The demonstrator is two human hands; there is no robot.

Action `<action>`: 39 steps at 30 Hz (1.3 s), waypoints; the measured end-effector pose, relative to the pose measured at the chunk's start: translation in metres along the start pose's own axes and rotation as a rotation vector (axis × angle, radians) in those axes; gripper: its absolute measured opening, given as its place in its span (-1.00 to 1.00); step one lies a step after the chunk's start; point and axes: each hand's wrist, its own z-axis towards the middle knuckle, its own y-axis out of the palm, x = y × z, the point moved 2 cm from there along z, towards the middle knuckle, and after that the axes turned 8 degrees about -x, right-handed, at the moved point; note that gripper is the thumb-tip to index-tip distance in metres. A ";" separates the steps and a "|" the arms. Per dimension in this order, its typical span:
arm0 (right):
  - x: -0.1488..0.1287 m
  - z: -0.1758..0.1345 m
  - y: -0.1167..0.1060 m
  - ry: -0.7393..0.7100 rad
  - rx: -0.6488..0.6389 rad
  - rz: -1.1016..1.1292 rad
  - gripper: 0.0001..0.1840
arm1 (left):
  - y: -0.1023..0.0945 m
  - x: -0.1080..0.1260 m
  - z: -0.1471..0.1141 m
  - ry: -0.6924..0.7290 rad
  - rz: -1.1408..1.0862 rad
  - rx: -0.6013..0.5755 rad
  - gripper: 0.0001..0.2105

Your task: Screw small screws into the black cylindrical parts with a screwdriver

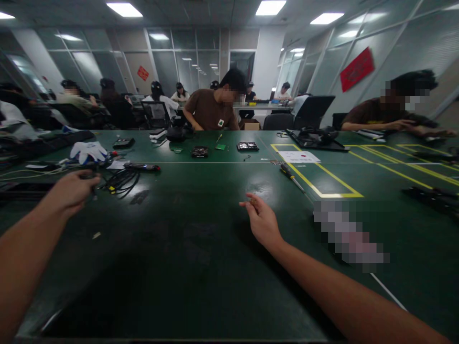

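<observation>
On the left, my left hand is raised over the green table, its fingers closed around a small dark thing that I cannot make out. Close to its fingertips lie a coiled black cable and a dark pen-shaped tool with a red tip. Near the middle, my right hand hovers just above the table with fingers curled toward the thumb. Whatever may be between those fingertips is too small to name. A screwdriver with a yellow and black handle lies beyond it to the right.
White gloves lie at the far left. Across the table are a black device, a green circuit board, an open case and a paper sheet by yellow tape. A person sits opposite.
</observation>
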 end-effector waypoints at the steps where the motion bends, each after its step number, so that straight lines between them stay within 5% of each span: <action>1: -0.003 0.000 -0.001 0.001 0.009 0.023 -0.54 | 0.016 0.003 0.000 -0.001 -0.054 -0.071 -0.75; 6: -0.023 -0.002 -0.016 0.038 0.073 -0.039 -0.45 | 0.113 0.066 -0.042 0.170 -0.438 -0.497 -0.54; 10: -0.040 -0.009 -0.025 -0.067 0.126 -0.112 -0.63 | 0.163 0.114 -0.092 0.515 -0.246 -0.512 -0.66; 13: -0.047 -0.013 -0.026 -0.097 0.108 -0.060 -0.64 | 0.185 0.118 -0.116 0.595 -0.186 -0.511 -0.60; 21: -0.056 -0.025 -0.020 -0.167 0.033 0.114 -0.64 | 0.197 0.096 -0.125 0.552 -0.199 -0.495 -0.68; 39: -0.047 -0.023 -0.013 -0.208 -0.166 -0.112 -0.71 | 0.196 0.095 -0.125 0.598 -0.288 -0.507 -0.62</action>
